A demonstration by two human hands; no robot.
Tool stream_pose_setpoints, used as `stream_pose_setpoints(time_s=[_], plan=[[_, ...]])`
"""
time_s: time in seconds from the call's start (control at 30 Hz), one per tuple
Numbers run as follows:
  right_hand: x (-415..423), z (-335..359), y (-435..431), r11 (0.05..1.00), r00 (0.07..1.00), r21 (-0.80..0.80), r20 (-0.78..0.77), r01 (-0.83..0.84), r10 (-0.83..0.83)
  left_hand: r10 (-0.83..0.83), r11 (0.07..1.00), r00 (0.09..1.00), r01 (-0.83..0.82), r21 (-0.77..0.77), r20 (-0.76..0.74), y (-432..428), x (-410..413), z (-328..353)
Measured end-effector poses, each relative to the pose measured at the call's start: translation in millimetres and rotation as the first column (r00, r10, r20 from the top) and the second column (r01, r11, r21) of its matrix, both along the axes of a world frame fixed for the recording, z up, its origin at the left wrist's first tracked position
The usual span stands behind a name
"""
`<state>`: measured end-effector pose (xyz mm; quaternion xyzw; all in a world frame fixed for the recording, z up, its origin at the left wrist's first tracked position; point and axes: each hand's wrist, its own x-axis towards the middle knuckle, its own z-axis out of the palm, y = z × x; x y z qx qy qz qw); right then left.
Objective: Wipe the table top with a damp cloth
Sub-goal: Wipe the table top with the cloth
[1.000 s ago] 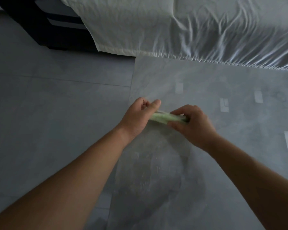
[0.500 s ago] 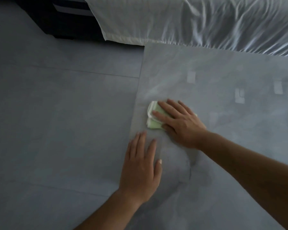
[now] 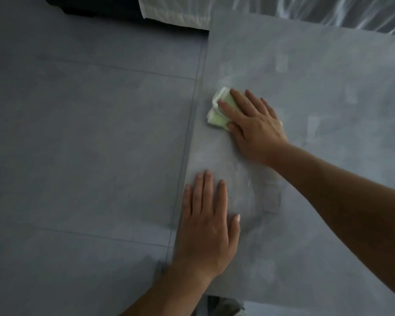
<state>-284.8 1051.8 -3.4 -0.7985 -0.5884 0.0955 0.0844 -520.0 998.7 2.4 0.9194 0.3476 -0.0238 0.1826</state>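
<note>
The folded pale green cloth [image 3: 219, 108] lies on the grey table top [image 3: 317, 76], close to the table's left edge and toward its far end. The right hand [image 3: 253, 124] lies flat on top of the cloth with its fingers [image 3: 237, 99] spread and extended, pressing down rather than closing around it; the fingertips reach toward the cloth's far left corner, and the folded edges of the cloth stick out past them on the left and near sides, while the rest is hidden under the palm. The left hand [image 3: 208, 226] rests palm down on the table nearer to the person, open, fingers together and pointing away, holding nothing; it sits right at the table's left edge and well apart from the cloth. Between the two hands the surface shows faint curved streaks and a dull sheen. Small pale rectangular marks are scattered across the table to the right; what they are cannot be told. Left of the table lies the grey tiled floor [image 3: 78, 144] with thin grout lines. Beyond the table's far edge hangs a crumpled white sheet [image 3: 317, 10], and a dark piece of furniture [image 3: 89, 5] sits at the top left.
</note>
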Motion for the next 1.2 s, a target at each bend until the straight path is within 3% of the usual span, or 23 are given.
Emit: stream_pose_setpoints(time_s=[0.07,0.2,0.3,0.37,0.47,0.5,0.63,0.7,0.83,0.9,1.1,1.2], plan=[[-18,-1,14,1.000,1.000,0.016,0.001,0.024,-0.024,0.019,1.000,0.999,-0.019,-0.004,0.043,0,-1,-1],[-39,-1,-34,0.948,0.947,0.019,0.049,-0.319,0.318,0.034,0.999,0.994,-0.034,-0.009,0.103,-8,-17,-3],[-24,3,-50,0.912,0.912,-0.055,0.025,-0.407,0.408,0.021,1.000,0.995,-0.020,-0.014,0.094,-14,-26,-4],[-10,1,-28,0.949,0.949,-0.046,0.040,-0.312,0.314,0.032,0.999,0.994,-0.030,-0.020,0.109,-15,-25,-5],[-12,4,9,1.000,1.000,-0.011,-0.014,-0.008,0.008,0.039,0.999,0.992,-0.039,-0.002,0.121,-14,-23,-6],[-21,4,9,1.000,1.000,0.000,-0.015,0.003,-0.003,0.038,0.999,0.992,-0.039,0.009,0.120,-14,-22,-7],[-40,-1,-53,0.943,0.943,0.005,0.015,-0.332,0.332,0.029,0.999,0.990,-0.034,0.028,0.137,-16,-25,-7],[-19,-3,-71,0.944,0.944,0.001,0.019,-0.331,0.331,0.018,0.999,0.991,-0.023,0.039,0.131,-17,-26,-7],[25,0,-64,0.994,0.993,0.001,-0.034,0.112,-0.112,0.002,0.995,0.994,-0.012,0.099,0.108,-18,-28,-5],[9,3,-71,0.979,0.977,0.013,-0.067,0.202,-0.201,0.005,0.992,0.997,-0.015,0.125,0.082,-22,-29,-6],[-49,-5,-158,0.994,0.994,0.028,-0.029,-0.102,0.103,-0.003,0.992,1.000,0.004,0.128,-0.012,-31,-29,-7],[-19,-4,-137,0.999,1.000,0.040,-0.016,0.019,-0.018,-0.005,0.992,1.000,0.003,0.129,0.013,-31,-29,-8]])
